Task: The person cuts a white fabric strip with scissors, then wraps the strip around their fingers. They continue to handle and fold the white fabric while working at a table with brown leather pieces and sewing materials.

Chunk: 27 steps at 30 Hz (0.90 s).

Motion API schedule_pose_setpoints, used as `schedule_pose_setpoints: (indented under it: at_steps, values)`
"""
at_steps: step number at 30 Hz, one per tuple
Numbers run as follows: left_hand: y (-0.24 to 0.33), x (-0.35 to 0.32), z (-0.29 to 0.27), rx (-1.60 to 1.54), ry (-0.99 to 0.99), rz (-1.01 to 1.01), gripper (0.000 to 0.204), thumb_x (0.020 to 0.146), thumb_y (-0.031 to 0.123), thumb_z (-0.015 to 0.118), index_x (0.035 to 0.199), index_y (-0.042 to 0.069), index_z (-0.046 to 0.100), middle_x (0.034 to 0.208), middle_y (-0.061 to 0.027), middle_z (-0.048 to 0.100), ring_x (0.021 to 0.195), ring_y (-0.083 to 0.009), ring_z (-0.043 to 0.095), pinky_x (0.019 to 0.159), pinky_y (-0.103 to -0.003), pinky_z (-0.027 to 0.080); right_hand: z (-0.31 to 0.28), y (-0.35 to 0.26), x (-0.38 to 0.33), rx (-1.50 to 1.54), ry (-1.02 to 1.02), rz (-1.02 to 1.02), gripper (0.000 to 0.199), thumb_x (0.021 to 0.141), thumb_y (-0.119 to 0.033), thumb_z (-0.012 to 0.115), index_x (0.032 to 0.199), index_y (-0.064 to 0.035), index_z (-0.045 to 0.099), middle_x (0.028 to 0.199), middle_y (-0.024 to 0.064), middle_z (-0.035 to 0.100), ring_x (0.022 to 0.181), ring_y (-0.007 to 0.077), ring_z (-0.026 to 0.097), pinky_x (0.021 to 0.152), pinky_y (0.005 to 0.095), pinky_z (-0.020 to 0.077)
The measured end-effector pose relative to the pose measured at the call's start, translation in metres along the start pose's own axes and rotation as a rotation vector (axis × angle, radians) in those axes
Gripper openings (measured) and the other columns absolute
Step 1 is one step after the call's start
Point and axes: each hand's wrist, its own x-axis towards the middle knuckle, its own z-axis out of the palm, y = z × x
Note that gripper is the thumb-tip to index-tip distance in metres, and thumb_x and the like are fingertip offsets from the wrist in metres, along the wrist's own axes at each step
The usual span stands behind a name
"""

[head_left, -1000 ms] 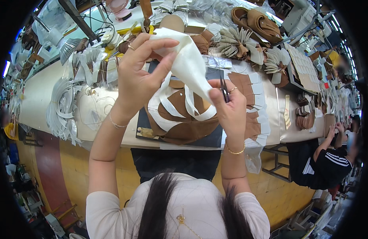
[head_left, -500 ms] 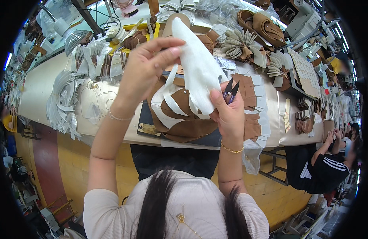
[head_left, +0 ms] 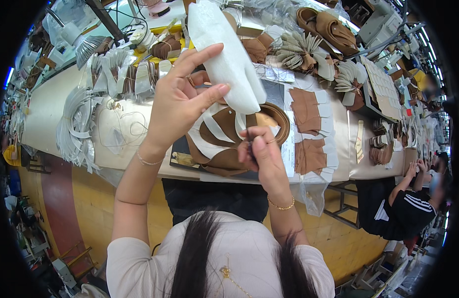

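Note:
My left hand (head_left: 176,102) pinches the edge of a white, padded-looking piece (head_left: 223,52) between thumb and fingers, holding it up over the table. Below that piece, my right hand (head_left: 270,161) is closed around a pair of dark thread snips (head_left: 250,144), their blades pointing up near its lower end. Under both hands lie brown curved pieces (head_left: 222,158) with white strips (head_left: 217,130) along them. They rest on a dark board (head_left: 179,145). The lower part of the snips is hidden in my fingers.
Stacked brown pieces with white edges (head_left: 309,111) lie at the right. A bundle of white strips (head_left: 70,124) hangs over the left edge. Tied bundles (head_left: 123,74) and a yellow tray (head_left: 142,57) stand behind. A person in black (head_left: 410,211) works at the far right.
The white piece has moved up and left in my left hand and turned. My right hand has let go of it, dropped lower, and turned the snips within its grip.

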Motion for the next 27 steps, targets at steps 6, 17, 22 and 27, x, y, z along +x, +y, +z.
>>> schedule_pose_setpoints:
  at_steps: [6,17,22,27]
  values:
    - [0.003,-0.004,0.0,-0.121,-0.06,-0.086,0.063,0.078,-0.005,0.07,0.135,-0.003,0.043,0.123,-0.0079,0.042,0.111,-0.0223,0.054,0.087,-0.029,0.055,-0.004,0.005,-0.002,0.129,-0.032,0.014,0.042,0.097,-0.025,0.053,0.13,-0.0007,0.045,0.096,0.0091,0.055,0.06,0.0037,0.04,0.055,0.0166,0.0351]
    - [0.007,-0.016,0.007,-0.127,-0.154,-0.165,0.076,0.076,-0.01,0.069,0.142,-0.002,0.032,0.128,-0.0085,0.033,0.113,-0.0206,0.052,0.083,-0.024,0.057,-0.004,0.002,-0.003,0.376,-0.066,0.012,0.027,0.095,-0.022,0.059,0.11,-0.0043,0.045,0.095,0.0089,0.055,0.047,0.0026,0.039,0.039,0.0154,0.0308]
    - [0.008,-0.017,0.009,-0.12,-0.178,-0.131,0.077,0.076,-0.012,0.067,0.144,0.0,0.031,0.13,-0.0088,0.031,0.112,-0.0209,0.052,0.083,-0.024,0.057,-0.002,0.001,-0.001,0.435,-0.07,0.019,0.025,0.095,-0.021,0.059,0.106,-0.0053,0.044,0.093,0.0085,0.055,0.045,0.0021,0.037,0.037,0.0154,0.0277]
    - [0.01,-0.017,0.01,-0.134,-0.183,-0.13,0.078,0.076,-0.013,0.066,0.144,0.001,0.031,0.129,-0.009,0.031,0.113,-0.0215,0.053,0.082,-0.023,0.056,-0.001,0.001,-0.001,0.535,-0.092,0.018,0.022,0.095,-0.018,0.058,0.106,-0.0056,0.043,0.09,0.0079,0.055,0.043,0.0016,0.035,0.035,0.0155,0.0256]
